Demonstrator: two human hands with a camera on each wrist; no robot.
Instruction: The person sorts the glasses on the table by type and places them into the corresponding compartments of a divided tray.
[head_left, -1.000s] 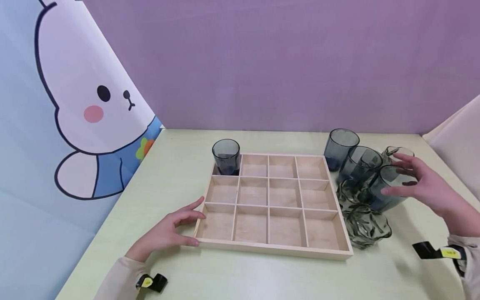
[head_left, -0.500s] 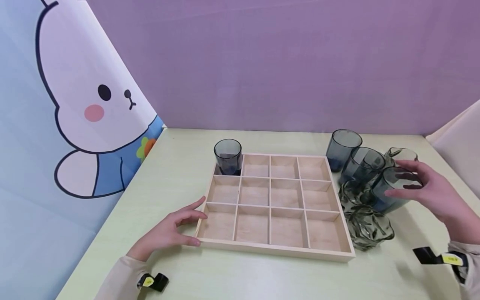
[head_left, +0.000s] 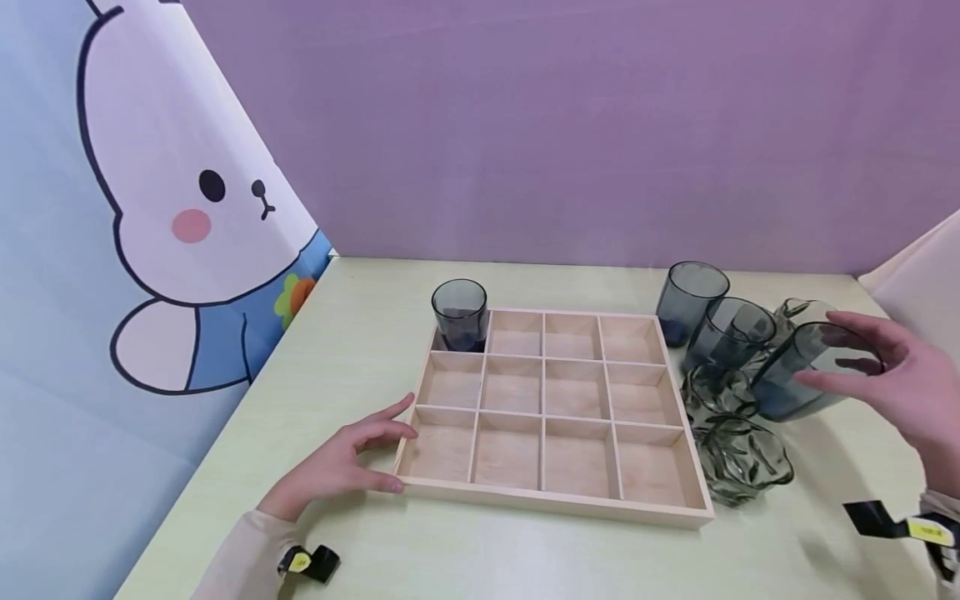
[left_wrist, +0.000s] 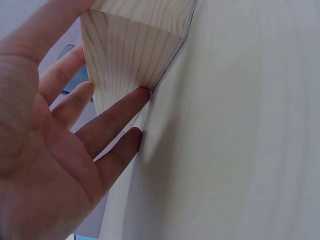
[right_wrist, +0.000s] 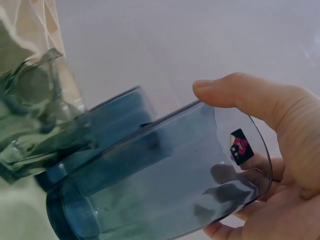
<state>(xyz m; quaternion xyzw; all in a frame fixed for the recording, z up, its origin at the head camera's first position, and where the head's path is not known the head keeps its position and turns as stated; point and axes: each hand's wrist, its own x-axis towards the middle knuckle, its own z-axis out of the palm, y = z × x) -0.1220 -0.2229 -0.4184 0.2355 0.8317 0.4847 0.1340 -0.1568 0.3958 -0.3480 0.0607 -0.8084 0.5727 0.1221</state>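
My right hand grips a smoky blue glass tumbler near its rim, the thumb on the near side and the fingers behind it. In the right wrist view the blue tumbler shows a small dark sticker near the rim. At the left of the wooden compartment tray, my left hand rests with spread fingers against its side. The left wrist view has those fingertips touching the tray's wooden wall. Another blue tumbler stands in the tray's back left compartment.
Two more blue tumblers stand right of the tray. Wavy green-grey glasses crowd its right edge, with one more behind the held tumbler. A purple cloth hangs behind the table.
My right hand has shifted right with the gripped tumbler, drawing it away from the neighbouring glasses. The left hand stays at the tray's side. The head view has turned slightly.
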